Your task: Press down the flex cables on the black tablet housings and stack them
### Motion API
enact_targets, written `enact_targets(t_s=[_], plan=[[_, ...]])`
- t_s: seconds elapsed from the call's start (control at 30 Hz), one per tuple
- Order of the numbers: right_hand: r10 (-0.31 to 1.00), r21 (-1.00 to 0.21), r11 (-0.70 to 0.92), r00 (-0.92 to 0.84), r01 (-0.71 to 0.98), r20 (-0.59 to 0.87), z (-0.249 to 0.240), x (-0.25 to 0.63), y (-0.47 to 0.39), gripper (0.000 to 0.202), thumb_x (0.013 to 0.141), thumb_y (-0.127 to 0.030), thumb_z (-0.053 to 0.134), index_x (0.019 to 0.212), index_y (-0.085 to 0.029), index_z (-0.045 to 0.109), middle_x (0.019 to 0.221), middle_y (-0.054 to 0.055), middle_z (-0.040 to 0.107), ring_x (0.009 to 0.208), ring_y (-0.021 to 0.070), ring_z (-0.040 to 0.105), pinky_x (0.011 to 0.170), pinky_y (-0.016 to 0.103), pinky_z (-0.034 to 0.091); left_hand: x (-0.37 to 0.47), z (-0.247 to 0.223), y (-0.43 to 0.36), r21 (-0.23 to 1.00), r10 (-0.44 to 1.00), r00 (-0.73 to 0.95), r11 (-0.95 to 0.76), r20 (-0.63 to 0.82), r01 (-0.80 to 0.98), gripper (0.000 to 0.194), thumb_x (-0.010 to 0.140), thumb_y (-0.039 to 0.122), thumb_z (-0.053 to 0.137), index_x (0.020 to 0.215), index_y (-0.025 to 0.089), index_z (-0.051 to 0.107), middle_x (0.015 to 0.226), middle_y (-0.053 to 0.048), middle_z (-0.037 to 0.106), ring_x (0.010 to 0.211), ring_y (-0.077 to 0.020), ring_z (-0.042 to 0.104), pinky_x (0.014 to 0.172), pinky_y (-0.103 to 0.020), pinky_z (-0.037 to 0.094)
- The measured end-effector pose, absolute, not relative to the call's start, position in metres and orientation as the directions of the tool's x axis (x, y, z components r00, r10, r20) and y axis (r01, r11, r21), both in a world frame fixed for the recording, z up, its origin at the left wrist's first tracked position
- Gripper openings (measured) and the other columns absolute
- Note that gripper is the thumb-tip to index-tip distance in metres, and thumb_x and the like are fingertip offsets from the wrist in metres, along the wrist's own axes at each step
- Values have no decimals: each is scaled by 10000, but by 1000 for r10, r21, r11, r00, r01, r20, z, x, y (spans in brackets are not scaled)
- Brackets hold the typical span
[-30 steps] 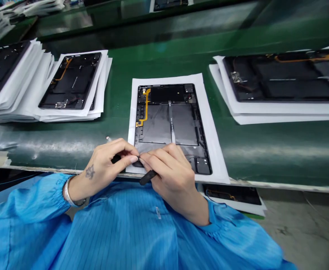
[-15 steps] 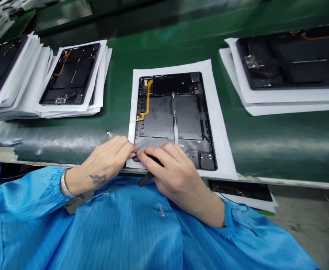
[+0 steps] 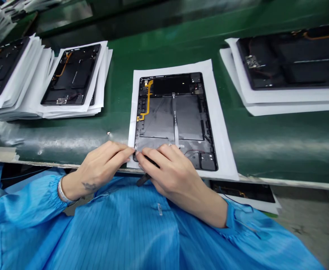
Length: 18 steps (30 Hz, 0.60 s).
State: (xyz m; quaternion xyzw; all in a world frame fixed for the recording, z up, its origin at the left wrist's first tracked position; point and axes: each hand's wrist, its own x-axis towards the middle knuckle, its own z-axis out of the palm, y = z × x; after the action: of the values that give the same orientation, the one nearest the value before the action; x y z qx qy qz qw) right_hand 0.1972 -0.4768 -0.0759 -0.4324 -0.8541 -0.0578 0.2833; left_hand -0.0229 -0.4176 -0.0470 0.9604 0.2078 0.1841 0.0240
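Note:
A black tablet housing (image 3: 164,116) with a yellow flex cable (image 3: 148,101) lies on a white sheet (image 3: 223,150) at the bench's front edge. My left hand (image 3: 105,165) is at the housing's lower left corner, fingers pinched together; what is between them, if anything, is too small to make out. My right hand (image 3: 172,172) rests over the housing's lower edge, closed on a dark tool handle (image 3: 143,179) that sticks out below the fingers. Its fingertips are close to the left fingertips, and the tool's tip is hidden.
Stacks of white sheets with black housings stand at the left (image 3: 71,75) and far left (image 3: 3,67). Another stacked housing (image 3: 291,60) is at the right. Below the edge of the green bench (image 3: 279,142), a further housing (image 3: 243,190) shows on white sheets.
My left hand has shifted slightly left and its fingertips have drawn back a little from the corner. My right hand has barely moved and still holds the tool handle.

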Motion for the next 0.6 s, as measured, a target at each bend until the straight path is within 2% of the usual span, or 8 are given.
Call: enact_targets(t_s=[0.13, 0.2, 0.27, 0.33, 0.4, 0.43, 0.5, 0.6], plan=[[709, -160, 613, -450, 773, 544, -79, 195, -477, 245, 993, -155, 467, 1041, -118, 704, 935, 91, 705, 772, 213, 456, 653, 369, 370, -23, -42, -419, 28, 310, 899, -948, 309, 318, 283, 1016, 65, 402, 1259, 66, 548, 1112, -149, 693, 1008, -214, 668, 878, -327, 584], [722, -200, 612, -436, 765, 538, -78, 196, -478, 227, 995, -229, 518, 1047, -108, 703, 941, 98, 708, 783, 218, 477, 660, 375, 393, -22, -40, -418, -55, 250, 918, -959, 307, 279, 303, 1021, 78, 366, 1262, 45, 547, 1109, -171, 698, 1017, -235, 676, 871, -351, 597], [734, -289, 627, -424, 724, 530, -73, 201, -478, 377, 998, -408, 527, 1103, -83, 686, 998, 124, 705, 842, 232, 522, 707, 383, 445, -21, -39, -418, -163, 178, 939, -959, 294, 232, 315, 1021, 91, 360, 1249, 8, 561, 1101, -194, 703, 988, -257, 687, 840, -376, 606], [745, -384, 637, -408, 668, 527, -65, 209, -479, 603, 982, -574, 434, 1190, -48, 643, 1069, 157, 688, 910, 236, 557, 780, 381, 488, -21, -38, -418, -266, 112, 955, -946, 274, 187, 312, 1008, 87, 386, 1218, -40, 579, 1081, -213, 707, 931, -276, 696, 794, -391, 609], [754, -401, 627, -390, 668, 529, -57, 217, -480, 675, 992, -590, 338, 1265, -30, 597, 1041, 152, 680, 890, 222, 570, 778, 356, 495, -21, -38, -418, -315, 75, 965, -936, 252, 155, 298, 987, 65, 420, 1193, -69, 587, 1052, -214, 713, 893, -282, 695, 763, -395, 606], [754, -370, 614, -379, 698, 536, -53, 221, -480, 629, 1017, -540, 326, 1288, -35, 584, 974, 128, 679, 835, 210, 565, 732, 340, 483, -21, -38, -418, -306, 75, 965, -940, 251, 153, 288, 983, 54, 423, 1185, -62, 592, 1034, -201, 718, 883, -272, 693, 755, -386, 604], [745, -283, 582, -361, 762, 561, -49, 224, -481, 463, 1049, -389, 385, 1313, -59, 575, 840, 72, 656, 728, 190, 543, 644, 321, 437, -21, -40, -413, -205, 144, 957, -958, 253, 199, 274, 999, 67, 424, 1196, 4, 603, 1061, -169, 720, 928, -248, 685, 778, -367, 601], [726, -234, 574, -355, 785, 589, -49, 221, -480, 294, 1006, -153, 491, 1273, -126, 612, 776, 21, 631, 654, 152, 530, 604, 291, 415, -22, -46, -399, 72, 347, 903, -938, 254, 340, 332, 1036, 256, 493, 1329, 115, 560, 1362, -168, 609, 1253, -267, 583, 977, -414, 562]])
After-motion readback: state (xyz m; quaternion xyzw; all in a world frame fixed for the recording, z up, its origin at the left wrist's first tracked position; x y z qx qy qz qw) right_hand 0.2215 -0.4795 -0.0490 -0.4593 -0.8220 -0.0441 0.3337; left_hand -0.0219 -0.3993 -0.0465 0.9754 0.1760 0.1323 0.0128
